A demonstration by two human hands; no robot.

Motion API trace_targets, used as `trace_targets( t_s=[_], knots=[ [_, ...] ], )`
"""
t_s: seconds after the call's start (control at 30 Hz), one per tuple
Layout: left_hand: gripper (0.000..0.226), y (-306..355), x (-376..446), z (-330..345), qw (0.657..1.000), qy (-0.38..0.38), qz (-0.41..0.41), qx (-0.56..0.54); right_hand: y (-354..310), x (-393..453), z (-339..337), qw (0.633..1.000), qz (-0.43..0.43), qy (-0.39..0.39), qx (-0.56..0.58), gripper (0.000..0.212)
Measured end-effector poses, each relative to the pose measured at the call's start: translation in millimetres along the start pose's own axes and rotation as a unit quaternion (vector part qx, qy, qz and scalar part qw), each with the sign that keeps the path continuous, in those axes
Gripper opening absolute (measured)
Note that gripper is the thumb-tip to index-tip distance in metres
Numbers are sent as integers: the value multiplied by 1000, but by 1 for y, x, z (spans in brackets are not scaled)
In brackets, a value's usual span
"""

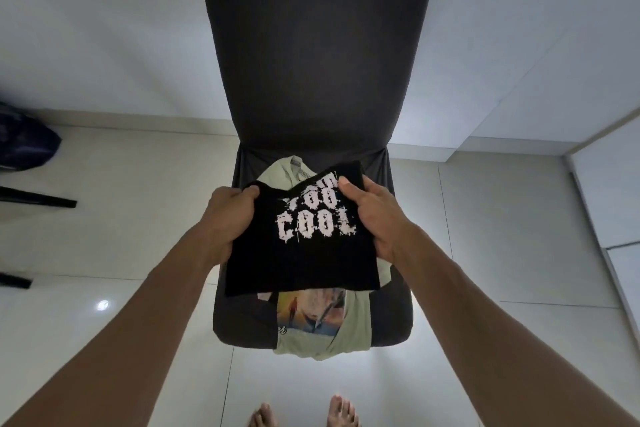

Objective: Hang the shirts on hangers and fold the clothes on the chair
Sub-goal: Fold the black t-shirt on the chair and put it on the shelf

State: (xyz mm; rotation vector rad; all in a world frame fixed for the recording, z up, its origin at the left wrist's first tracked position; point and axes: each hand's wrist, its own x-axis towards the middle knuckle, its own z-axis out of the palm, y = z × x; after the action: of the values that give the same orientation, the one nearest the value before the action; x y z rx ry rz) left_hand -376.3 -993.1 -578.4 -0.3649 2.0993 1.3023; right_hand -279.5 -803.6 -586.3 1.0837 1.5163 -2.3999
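Black folded shirt (301,239), pinched at its sides by the left hand (230,218) and right hand (375,218), could unfold if either grip slackens above the chair (311,62).

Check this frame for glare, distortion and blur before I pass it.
Head view: dim, even light; one small glare spot on the floor tile; wide-angle bending of the chair back and wall lines; black shirt print slightly soft but readable, gripped by left hand and right hand.
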Motion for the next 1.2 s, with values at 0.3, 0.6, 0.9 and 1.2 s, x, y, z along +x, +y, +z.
trace_targets(
  t_s=[0.3, 0.6, 0.9, 1.2],
  knots=[
    [32, -68, 26, 41, 993, 54, 64, 83, 70, 23, -35, 993, -7, 63, -99, 23],
    [31, -169, 23, 76, 973, 100, 43, 204, 179, 14, -60, 936, -34, 185, -299, 13],
    [39, -142, 40, 69, 919, 159, 79, 351, 149, 34, -49, 874, -39, 247, -416, 20],
    [31, -89, 107, 79, 988, 135, 11, 76, 101, 97, -48, 907, -16, 262, -329, 18]
  ],
)
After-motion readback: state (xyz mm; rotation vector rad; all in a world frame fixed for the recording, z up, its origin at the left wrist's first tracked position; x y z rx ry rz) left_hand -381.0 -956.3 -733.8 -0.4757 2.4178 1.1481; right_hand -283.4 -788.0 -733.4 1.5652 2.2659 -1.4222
